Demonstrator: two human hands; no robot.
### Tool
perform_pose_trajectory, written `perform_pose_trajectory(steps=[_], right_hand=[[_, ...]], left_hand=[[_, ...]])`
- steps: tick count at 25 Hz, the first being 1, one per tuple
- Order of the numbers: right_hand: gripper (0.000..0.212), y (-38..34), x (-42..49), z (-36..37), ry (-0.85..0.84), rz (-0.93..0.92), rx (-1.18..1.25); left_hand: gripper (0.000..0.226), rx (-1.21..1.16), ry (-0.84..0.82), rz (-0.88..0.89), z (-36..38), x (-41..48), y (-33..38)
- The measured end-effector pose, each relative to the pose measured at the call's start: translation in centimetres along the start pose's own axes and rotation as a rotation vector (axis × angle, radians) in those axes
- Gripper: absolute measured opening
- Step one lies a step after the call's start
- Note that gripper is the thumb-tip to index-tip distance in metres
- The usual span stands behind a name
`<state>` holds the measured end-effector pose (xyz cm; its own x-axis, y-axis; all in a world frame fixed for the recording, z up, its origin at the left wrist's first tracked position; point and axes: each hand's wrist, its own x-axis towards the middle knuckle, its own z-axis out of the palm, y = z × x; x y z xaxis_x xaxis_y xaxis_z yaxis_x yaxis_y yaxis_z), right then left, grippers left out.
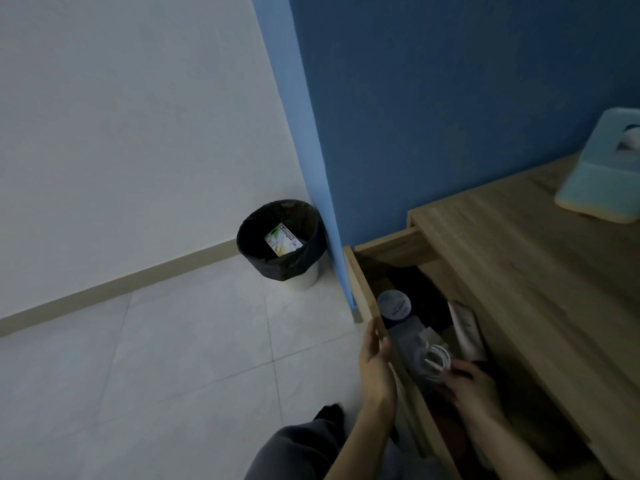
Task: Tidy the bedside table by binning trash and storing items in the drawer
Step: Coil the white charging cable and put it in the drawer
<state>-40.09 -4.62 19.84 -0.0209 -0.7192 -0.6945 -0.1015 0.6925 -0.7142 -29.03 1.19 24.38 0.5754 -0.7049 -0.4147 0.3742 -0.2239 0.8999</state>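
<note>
The wooden bedside table [519,244] has its drawer [363,289] pulled open toward the left. My left hand [375,365] rests on the drawer's front panel, fingers curled over its top edge. Inside the drawer, my right hand [471,382] holds a coiled white cable [434,362]. A round blue-lidded jar [394,304], a clear packet and a grey tube [465,329] lie in the drawer too. A bin [280,244] lined with a black bag stands on the floor by the blue wall corner, with a colourful wrapper [283,240] in it.
A pale blue tissue box [602,174] sits on the tabletop at the far right. White floor tiles spread to the left of the drawer. My knee in grey trousers [298,452] is at the bottom, below my left arm.
</note>
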Motion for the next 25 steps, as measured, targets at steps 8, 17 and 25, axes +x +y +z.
perform_pose_trajectory(steps=[8,17,25], right_hand=[[0.027,1.9,1.6,1.0,0.083,-0.127,-0.338],[0.035,-2.2,-3.0,-0.3,-0.072,-0.426,-0.496],[0.045,-9.1,-3.1,-13.9,0.172,-0.875,-0.518]], left_hand=[[0.046,-0.033,-0.034,-0.062,0.3,0.5,-0.5],[0.044,-0.098,-0.022,-0.090,0.5,0.5,-0.2],[0.042,-0.266,-0.002,-0.173,2.9,-0.6,1.8]])
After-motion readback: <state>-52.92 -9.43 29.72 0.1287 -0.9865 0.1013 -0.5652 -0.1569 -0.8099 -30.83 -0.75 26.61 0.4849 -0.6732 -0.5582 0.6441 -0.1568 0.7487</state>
